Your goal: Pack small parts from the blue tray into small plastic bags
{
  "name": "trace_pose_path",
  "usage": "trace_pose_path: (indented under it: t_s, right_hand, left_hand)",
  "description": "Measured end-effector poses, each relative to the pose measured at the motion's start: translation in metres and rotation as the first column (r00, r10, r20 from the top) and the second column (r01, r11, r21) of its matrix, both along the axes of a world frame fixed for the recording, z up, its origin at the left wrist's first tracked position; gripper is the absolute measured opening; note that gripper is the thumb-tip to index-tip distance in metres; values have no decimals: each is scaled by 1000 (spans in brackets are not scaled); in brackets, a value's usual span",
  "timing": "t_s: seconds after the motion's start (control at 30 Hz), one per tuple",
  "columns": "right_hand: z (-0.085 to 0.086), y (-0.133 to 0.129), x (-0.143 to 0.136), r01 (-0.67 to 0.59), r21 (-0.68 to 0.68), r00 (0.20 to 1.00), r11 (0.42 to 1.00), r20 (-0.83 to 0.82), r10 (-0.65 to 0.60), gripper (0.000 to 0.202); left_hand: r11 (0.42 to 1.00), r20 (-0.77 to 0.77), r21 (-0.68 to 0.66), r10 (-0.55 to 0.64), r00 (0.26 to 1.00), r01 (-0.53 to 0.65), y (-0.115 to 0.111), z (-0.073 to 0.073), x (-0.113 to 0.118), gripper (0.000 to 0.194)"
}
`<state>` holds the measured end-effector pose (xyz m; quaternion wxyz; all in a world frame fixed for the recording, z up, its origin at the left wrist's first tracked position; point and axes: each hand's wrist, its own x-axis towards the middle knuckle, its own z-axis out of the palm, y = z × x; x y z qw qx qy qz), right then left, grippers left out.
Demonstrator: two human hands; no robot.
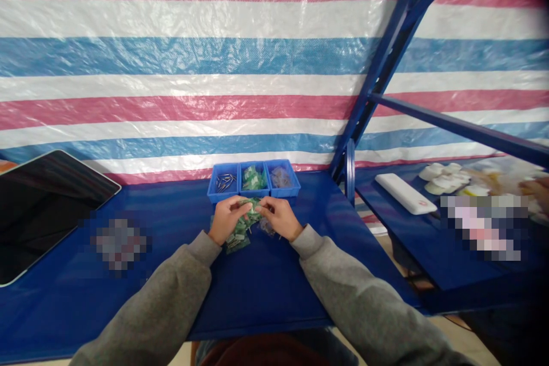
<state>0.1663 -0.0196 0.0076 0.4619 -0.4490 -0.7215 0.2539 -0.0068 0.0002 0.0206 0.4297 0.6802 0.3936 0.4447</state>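
Observation:
My left hand (226,219) and my right hand (281,217) meet over the blue table (257,291). Between them, both sets of fingers pinch a small green plastic bag (254,203); its contents cannot be made out. Under and beside my left hand lies a pile of similar green bags (237,238) with slim metal pieces showing in them. Some clear greyish pieces (266,226) lie partly hidden under my right hand. Just beyond my hands stand three joined blue bins: the left bin (210,189) holds loose metal pins, the middle bin (255,193) green bags, the right bin (288,192) translucent greyish pieces.
A large dark-screened panel (47,211) lies at the left. Blue metal posts (364,97) rise at the table's right. On the neighbouring table are a white power bank (405,193) and white rolls (444,177). Another person's hand (536,190) shows at the right edge.

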Motion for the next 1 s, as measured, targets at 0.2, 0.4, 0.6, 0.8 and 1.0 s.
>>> trace_pose_path:
  t_s: [0.2, 0.4, 0.6, 0.8, 1.0]
  right_hand:
    - [-2, 0, 0, 43, -10, 998, 999, -53, -43, 31]
    - [-1, -1, -1, 17, -57, 988, 998, -154, -25, 27]
    - [-2, -2, -1, 15, -37, 995, 999, -101, -18, 29]
    - [-2, -3, -4, -6, -29, 994, 1000, -107, 3, 30]
    - [-3, 1, -1, -43, -83, 989, 996, -147, 30, 21]
  left_hand:
    - [995, 13, -95, -23, 1000, 24, 1, -2, 0, 28]
    - [998, 22, -60, -3, 1000, 4, -2, 4, 0, 26]
    - [994, 42, -66, -84, 996, 87, -5, 4, 1, 27]
    - [998, 26, -48, -38, 999, 39, -3, 0, 1, 27]
    - [998, 11, -43, -54, 998, 54, -5, 0, 1, 27]
